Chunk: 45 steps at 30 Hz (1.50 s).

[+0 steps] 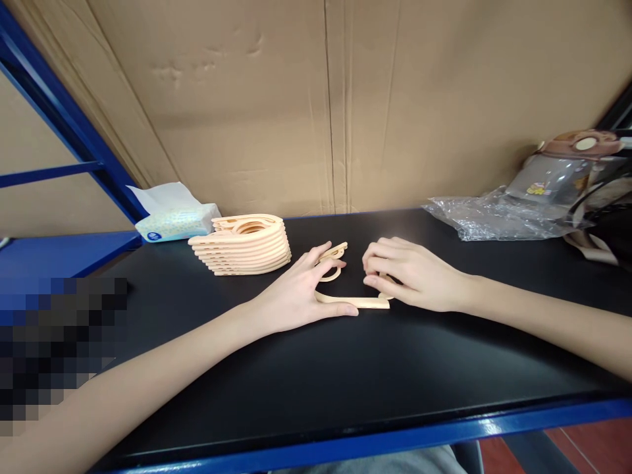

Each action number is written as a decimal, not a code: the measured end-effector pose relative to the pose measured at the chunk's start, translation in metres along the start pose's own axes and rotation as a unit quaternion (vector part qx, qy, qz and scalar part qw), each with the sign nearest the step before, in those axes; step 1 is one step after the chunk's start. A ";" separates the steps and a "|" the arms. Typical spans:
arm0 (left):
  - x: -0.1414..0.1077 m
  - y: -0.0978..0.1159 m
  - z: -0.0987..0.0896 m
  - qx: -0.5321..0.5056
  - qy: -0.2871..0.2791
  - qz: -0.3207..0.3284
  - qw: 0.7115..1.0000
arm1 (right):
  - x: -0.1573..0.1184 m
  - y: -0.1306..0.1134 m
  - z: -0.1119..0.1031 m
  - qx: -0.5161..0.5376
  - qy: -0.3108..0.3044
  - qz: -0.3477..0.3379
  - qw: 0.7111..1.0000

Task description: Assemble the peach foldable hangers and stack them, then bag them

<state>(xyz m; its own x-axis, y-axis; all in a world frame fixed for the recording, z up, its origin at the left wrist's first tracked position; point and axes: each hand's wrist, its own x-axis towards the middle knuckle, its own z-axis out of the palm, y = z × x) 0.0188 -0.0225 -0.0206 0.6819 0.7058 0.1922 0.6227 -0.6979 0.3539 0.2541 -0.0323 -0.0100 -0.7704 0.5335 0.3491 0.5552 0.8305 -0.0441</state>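
Note:
A beige plastic folding hanger lies on the black table in front of me, partly covered by my hands. My left hand is around its left side, the thumb along the near bar and the fingers over the curved far part. My right hand is closed at the right end, its fingers curled and bent down around a small rounded beige piece. Whether that piece is joined to the hanger is hidden by the fingers. Left of my hands stands a neat stack of folded beige hangers.
A tissue pack sits behind the stack. Clear plastic wrapping and a bottle with a brown lid are at the right back, beside a dark bag. Cardboard lines the back; a blue frame rises at left.

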 end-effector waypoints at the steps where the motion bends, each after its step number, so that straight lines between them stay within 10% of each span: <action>1: 0.000 0.000 0.000 0.002 0.001 0.000 1.000 | 0.000 0.001 0.000 -0.031 0.006 0.018 0.999; 7: 0.000 0.000 0.000 0.007 0.011 0.011 1.000 | 0.001 0.005 0.003 -0.206 -0.003 0.106 0.973; 18: -0.001 -0.002 0.000 -0.008 -0.034 0.004 0.999 | 0.001 -0.014 0.003 0.004 -0.031 -0.077 0.997; 25: -0.003 -0.005 0.001 -0.042 -0.028 0.014 0.999 | -0.002 -0.016 0.007 0.079 -0.006 -0.060 0.995; 45: -0.001 -0.002 -0.002 -0.097 0.052 0.016 0.994 | 0.000 0.005 0.010 -0.077 0.066 -0.053 0.993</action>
<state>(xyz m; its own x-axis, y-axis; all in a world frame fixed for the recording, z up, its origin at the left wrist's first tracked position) 0.0165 -0.0213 -0.0195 0.6503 0.6994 0.2967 0.5081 -0.6908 0.5144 0.2536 -0.0270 -0.0192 -0.7850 0.4094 0.4649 0.5214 0.8419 0.1392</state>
